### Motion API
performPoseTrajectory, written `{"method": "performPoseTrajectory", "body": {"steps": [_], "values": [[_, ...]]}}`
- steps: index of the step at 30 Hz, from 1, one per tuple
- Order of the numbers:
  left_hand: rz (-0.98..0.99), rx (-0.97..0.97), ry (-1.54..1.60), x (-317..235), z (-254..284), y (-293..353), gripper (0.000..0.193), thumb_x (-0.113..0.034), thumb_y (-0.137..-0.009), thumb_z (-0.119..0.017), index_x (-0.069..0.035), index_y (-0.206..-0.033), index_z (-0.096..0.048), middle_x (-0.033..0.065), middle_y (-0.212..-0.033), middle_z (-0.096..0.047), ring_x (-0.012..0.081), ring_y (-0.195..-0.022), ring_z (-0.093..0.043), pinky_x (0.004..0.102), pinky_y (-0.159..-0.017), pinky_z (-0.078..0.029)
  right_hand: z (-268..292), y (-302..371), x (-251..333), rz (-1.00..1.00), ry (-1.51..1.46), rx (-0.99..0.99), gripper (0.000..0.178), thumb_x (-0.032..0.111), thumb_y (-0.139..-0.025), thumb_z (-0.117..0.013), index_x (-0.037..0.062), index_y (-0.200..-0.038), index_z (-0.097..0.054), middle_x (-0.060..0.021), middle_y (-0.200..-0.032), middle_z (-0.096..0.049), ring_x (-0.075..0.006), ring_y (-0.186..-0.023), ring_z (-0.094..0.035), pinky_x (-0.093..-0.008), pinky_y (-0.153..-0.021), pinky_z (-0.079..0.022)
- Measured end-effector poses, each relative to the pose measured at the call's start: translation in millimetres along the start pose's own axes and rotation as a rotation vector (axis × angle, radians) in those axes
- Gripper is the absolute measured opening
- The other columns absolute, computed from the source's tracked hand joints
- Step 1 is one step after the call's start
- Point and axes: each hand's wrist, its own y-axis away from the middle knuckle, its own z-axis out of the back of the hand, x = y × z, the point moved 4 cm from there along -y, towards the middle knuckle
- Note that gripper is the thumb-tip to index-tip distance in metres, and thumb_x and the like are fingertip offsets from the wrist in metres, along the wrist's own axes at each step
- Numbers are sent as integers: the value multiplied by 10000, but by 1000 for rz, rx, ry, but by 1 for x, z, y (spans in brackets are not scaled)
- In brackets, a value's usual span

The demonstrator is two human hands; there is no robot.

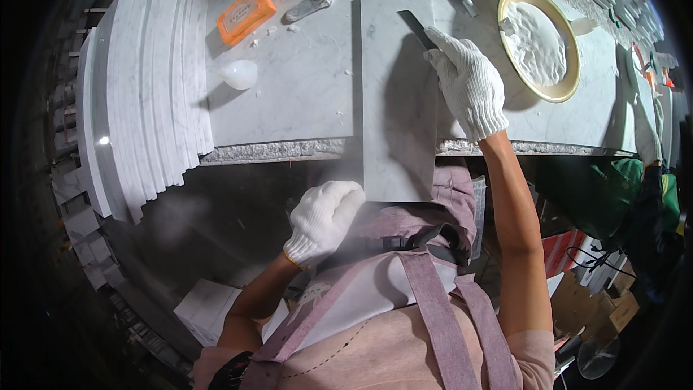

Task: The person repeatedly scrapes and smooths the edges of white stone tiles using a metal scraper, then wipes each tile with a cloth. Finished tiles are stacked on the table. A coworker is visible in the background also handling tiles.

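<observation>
A long grey-white marble tile (395, 112) lies on the workbench, and its near end juts out past the bench's front edge. At that end's left corner, my left hand (325, 220) in a white knit glove is closed on the tile; its fingertips are hidden. My right hand (469, 87), gloved the same way, grips a dark flat-bladed tool (416, 29), seemingly a scraper or putty knife. The blade reaches over the tile's far right part and points away to the left. Whether it touches the surface I cannot tell.
Upright marble slabs (144, 94) stand stacked at the left. A yellowish bowl (574, 65) of white paste or powder stands right. Left of the tile are an orange packet (246, 14), a white-dusted block (308, 7) and a translucent bulb (240, 74). Another person's gloved hand (650, 133) shows far right.
</observation>
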Motion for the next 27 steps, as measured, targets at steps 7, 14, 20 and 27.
{"method": "performPoseTrajectory", "body": {"steps": [7,14,20,27], "values": [[-20,15,8,4,3,-5,172,-245,-972,-695,-104,-1050,-753,141,-987,-752,370,-888,-709,449,-795,-555,2,-5,7,74,-11,89,369,127,-1025,-568,153,-1372,-691,-100,-1008,-746,-285,-907,-736,-390,-801,-573],[-52,47,-9,1,5,-7,133,-161,-995,-661,-64,-1069,-714,139,-984,-741,348,-889,-704,432,-811,-551,1,-12,8,114,-28,71,360,140,-1024,-555,188,-1346,-707,-104,-970,-734,-307,-888,-738,-422,-769,-584],[-37,25,28,-1,5,-7,165,-218,-969,-692,-79,-1039,-750,139,-996,-751,371,-921,-706,446,-826,-547,1,-7,9,156,3,91,378,132,-1023,-540,201,-1356,-705,-123,-959,-714,-326,-865,-731,-431,-755,-579],[-16,18,9,2,7,-5,166,-192,-1005,-663,-54,-1074,-723,145,-998,-746,343,-912,-712,425,-822,-556,1,3,19,145,91,145,434,84,-994,-550,203,-1388,-689,-67,-1038,-747,-248,-859,-742,-381,-749,-596]]}}
